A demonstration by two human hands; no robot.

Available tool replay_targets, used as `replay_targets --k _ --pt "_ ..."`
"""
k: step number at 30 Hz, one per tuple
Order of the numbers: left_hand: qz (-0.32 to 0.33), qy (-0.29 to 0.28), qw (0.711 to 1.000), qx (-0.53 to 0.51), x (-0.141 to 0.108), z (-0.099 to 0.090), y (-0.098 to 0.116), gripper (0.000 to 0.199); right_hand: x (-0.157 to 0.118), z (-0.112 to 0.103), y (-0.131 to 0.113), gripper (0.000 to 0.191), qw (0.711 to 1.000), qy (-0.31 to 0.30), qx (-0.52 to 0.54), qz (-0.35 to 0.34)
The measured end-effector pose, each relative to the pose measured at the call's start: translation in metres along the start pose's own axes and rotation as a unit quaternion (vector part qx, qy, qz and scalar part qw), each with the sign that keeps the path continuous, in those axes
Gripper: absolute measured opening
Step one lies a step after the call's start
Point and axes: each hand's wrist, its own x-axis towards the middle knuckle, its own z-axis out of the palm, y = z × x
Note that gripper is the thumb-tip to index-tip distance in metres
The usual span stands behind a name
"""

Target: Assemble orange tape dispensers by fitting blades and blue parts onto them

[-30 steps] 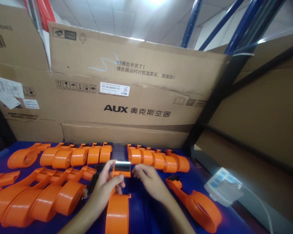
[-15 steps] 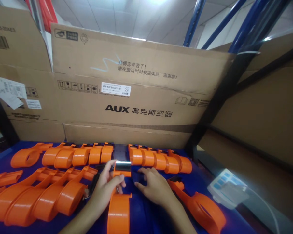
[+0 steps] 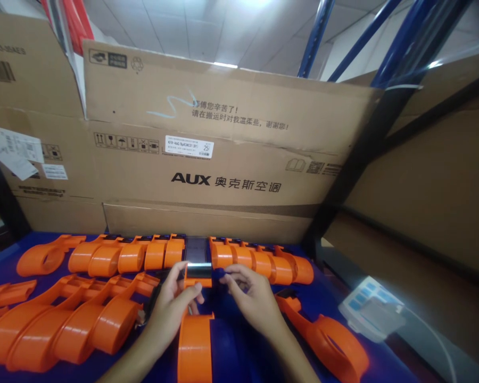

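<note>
In front of me, my left hand [image 3: 179,292] is closed round the head of an orange tape dispenser [image 3: 195,346], whose toothed metal blade and dark plate face up. The round body of that dispenser points down toward the lower edge of the view. Just right of the blade, my right hand [image 3: 249,292] pinches a small dark blue piece [image 3: 220,273] between thumb and forefinger. Whether this piece is a loose part or a fold of the blue cloth, I cannot tell. The two hands are close together but do not touch.
Several orange dispensers [image 3: 233,258] line the back of the blue-covered table [image 3: 239,351], and several more [image 3: 75,335] overlap at the left. One dispenser [image 3: 335,340] lies at the right near a white electrical box [image 3: 371,308] with a cable. Cardboard [image 3: 207,207] stands behind.
My right hand has risen slightly, and its thumb and fingers have closed on the dark blue piece. My left hand still holds the dispenser, with its head shifted a little left.
</note>
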Motion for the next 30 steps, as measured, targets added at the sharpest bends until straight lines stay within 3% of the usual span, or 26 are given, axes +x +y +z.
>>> replay_targets --k 5,10,17,23,30 --pt "0.016 0.006 1.0 0.022 0.002 -0.002 -0.004 0.046 -0.002 0.003 -0.007 0.032 0.991 0.045 0.124 0.004" --pt "0.029 0.015 0.998 0.047 0.001 -0.001 -0.005 0.044 0.0 0.009 -0.007 0.027 0.985 0.064 0.163 -0.001" --pt "0.038 0.018 0.997 0.059 0.003 -0.003 -0.008 0.047 -0.004 0.016 -0.006 0.02 0.988 0.092 0.121 -0.038" --pt "0.045 0.016 0.996 0.07 0.005 -0.005 -0.011 0.046 -0.009 0.022 -0.011 0.017 0.991 0.095 -0.006 -0.096" --pt "0.045 0.01 0.997 0.054 0.002 -0.002 -0.009 0.044 -0.012 0.031 -0.011 0.007 0.989 0.086 0.017 -0.122"
